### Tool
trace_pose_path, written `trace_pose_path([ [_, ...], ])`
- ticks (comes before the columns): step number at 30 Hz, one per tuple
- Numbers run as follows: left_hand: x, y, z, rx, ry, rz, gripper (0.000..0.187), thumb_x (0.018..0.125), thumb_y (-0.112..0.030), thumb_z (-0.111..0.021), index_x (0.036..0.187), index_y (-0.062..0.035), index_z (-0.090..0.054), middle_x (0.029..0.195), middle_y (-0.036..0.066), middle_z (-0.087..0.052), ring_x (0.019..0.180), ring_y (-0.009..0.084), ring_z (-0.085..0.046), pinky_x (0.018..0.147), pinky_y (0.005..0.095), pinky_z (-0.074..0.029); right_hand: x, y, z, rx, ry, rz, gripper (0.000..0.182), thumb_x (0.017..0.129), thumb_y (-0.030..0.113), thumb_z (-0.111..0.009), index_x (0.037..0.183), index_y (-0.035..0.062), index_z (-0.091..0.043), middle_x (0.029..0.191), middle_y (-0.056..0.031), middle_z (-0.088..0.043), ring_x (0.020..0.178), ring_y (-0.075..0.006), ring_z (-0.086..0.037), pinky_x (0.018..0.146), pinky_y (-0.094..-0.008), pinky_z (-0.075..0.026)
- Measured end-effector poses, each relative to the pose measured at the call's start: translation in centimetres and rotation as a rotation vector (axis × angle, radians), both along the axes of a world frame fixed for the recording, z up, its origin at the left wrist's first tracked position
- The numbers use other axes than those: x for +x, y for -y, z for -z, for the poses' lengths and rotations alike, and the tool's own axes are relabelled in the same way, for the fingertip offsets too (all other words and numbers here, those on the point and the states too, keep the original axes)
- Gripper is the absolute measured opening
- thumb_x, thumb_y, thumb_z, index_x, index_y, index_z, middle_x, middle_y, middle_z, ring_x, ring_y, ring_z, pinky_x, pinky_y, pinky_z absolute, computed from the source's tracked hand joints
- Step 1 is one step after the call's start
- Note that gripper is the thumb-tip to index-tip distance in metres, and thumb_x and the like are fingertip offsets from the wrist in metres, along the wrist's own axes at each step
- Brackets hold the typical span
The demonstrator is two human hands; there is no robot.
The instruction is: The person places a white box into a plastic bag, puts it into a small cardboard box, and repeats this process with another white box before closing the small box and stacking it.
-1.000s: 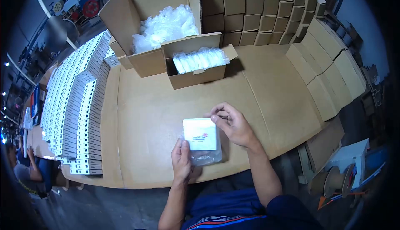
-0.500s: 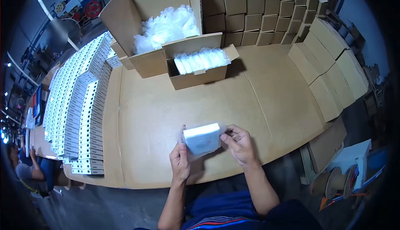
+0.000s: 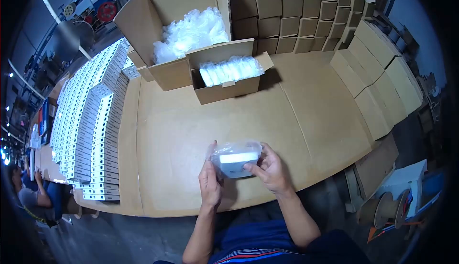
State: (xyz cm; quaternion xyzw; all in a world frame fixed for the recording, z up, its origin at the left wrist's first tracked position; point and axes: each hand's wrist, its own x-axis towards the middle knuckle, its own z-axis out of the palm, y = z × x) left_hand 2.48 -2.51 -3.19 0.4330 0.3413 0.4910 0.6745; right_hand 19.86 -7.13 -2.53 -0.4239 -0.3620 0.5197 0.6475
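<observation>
A small white box in a clear plastic bag is held just above the near edge of the cardboard-covered table. My left hand grips its left end and my right hand pinches its right end and bag. The box is tipped so that its narrow side faces me. Beyond it stands a small open carton with a row of bagged white boxes standing on edge inside.
A large open carton holds loose clear bags. Stacked brown cartons line the back and right. Rows of white boxes cover the left side. Another person sits at far left. A cable reel stands at lower right.
The bagged box lay flat under both hands, was lifted, and has tipped further on edge. My right hand moved from its far corner to its right end.
</observation>
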Motion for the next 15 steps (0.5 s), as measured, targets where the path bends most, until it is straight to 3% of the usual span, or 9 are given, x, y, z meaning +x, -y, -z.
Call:
trace_pose_path([
  [5, 0.2, -0.1, -0.2, 0.264, -0.252, 0.035, 0.044, 0.11, -0.019, -0.052, 0.147, 0.0029, -0.049, 0.129, 0.011, -0.064, 0.118, 0.0188, -0.062, 0.1, 0.0303, -0.051, 0.6, 0.1, 0.9, 0.079, 0.096, -0.005, 0.046, 0.091, -0.004, -0.074, 0.133, -0.0013, -0.056, 0.114, -0.0087, -0.068, 0.104, -0.0123, -0.065, 0.092, -0.0277, -0.055],
  [8, 0.0, 0.1, -1.4, 0.046, -0.129, 0.089, 0.033, 0.107, -0.014, -0.057, 0.136, 0.0032, -0.059, 0.121, 0.009, -0.068, 0.108, 0.0164, -0.066, 0.093, 0.0292, -0.055, 1.2, 0.3, 1.0, 0.056, 0.2, -0.023, 0.031, 0.09, -0.002, -0.076, 0.12, -0.0012, -0.067, 0.109, -0.0082, -0.072, 0.102, -0.012, -0.067, 0.09, -0.0274, -0.055],
  [9, 0.1, 0.1, -1.5, 0.054, -0.096, 0.098, 0.029, 0.108, -0.018, -0.056, 0.125, 0.0038, -0.066, 0.114, 0.008, -0.07, 0.105, 0.0158, -0.066, 0.092, 0.0315, -0.056, 1.3, 0.3, 0.6, 0.057, 0.224, -0.029, 0.03, 0.09, -0.001, -0.077, 0.119, -0.0011, -0.069, 0.109, -0.0083, -0.073, 0.102, -0.0119, -0.067, 0.09, -0.0276, -0.055],
  [12, -0.1, -0.1, -0.7, 0.0, -0.171, 0.09, 0.033, 0.109, -0.023, -0.053, 0.12, 0.0044, -0.066, 0.117, 0.013, -0.067, 0.107, 0.0221, -0.068, 0.091, 0.0397, -0.063, 1.6, 0.0, 0.1, 0.108, 0.384, -0.018, 0.025, 0.092, 0.003, -0.076, 0.116, -0.0021, -0.071, 0.113, -0.0118, -0.074, 0.103, -0.014, -0.067, 0.092, -0.0282, -0.054],
  [14, 0.2, 0.1, -0.8, -0.068, -0.145, 0.04, 0.033, 0.109, -0.025, -0.053, 0.118, 0.0035, -0.067, 0.112, 0.011, -0.068, 0.101, 0.0208, -0.069, 0.088, 0.0395, -0.064, 2.0, 0.1, 0.2, 0.089, 0.477, -0.03, 0.023, 0.095, 0.001, -0.072, 0.117, -0.004, -0.07, 0.118, -0.0165, -0.072, 0.108, -0.0166, -0.067, 0.096, -0.0284, -0.054],
  [15, 0.4, 0.2, -0.8, -0.103, -0.131, 0.015, 0.033, 0.109, -0.026, -0.054, 0.116, 0.0031, -0.067, 0.109, 0.011, -0.068, 0.098, 0.0202, -0.07, 0.086, 0.0394, -0.065, 1.8, 0.2, -0.1, 0.036, 0.328, 0.038, 0.022, 0.094, 0.002, -0.073, 0.115, -0.0026, -0.071, 0.118, -0.0168, -0.072, 0.109, -0.0181, -0.067, 0.097, -0.0298, -0.053],
])
